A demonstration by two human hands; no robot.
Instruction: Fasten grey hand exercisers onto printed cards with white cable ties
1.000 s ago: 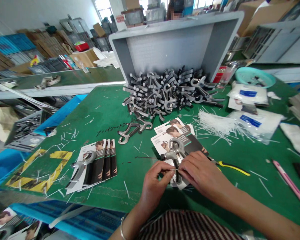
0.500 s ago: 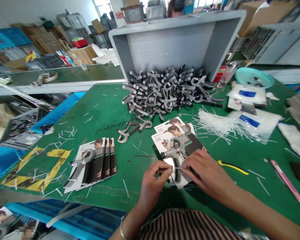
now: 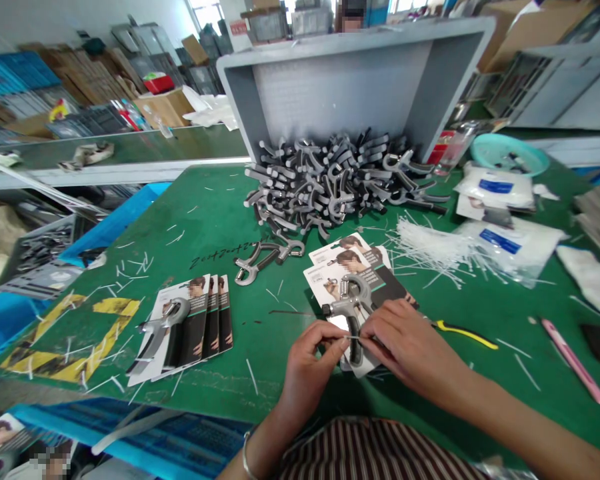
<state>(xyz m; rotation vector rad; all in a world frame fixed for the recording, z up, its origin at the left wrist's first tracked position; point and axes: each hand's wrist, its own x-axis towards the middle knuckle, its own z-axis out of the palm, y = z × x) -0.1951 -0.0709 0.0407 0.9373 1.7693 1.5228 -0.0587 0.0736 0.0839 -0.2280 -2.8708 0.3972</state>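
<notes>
A grey and black hand grip strengthener [image 3: 351, 307] lies on a printed backing card [image 3: 325, 280] in front of me, with more cards beneath it. My left hand [image 3: 314, 357] pinches one end of a thin white cable tie [image 3: 352, 337] that crosses the strengthener's handle. From the other side, my right hand [image 3: 397, 337] pinches the tie too, its fingers close to the left fingertips. What lies under the right palm is hidden. Off to the left, another hand grip strengthener [image 3: 167, 327] rests on a fanned set of cards [image 3: 213, 317].
A tipped grey crate [image 3: 340, 93] spills a heap of hand grips [image 3: 330, 180] onto the green table [image 3: 200, 220]. White cable ties [image 3: 430, 247], yellow-handled pliers [image 3: 467, 335] and a pink cutter [image 3: 575, 363] lie to the right. Plastic bags [image 3: 510, 243] and a turquoise bowl [image 3: 510, 150] stand behind.
My hands have drawn slightly closer together over the handle: the left moved a little right, the right a little left. The strengthener and cards stay put.
</notes>
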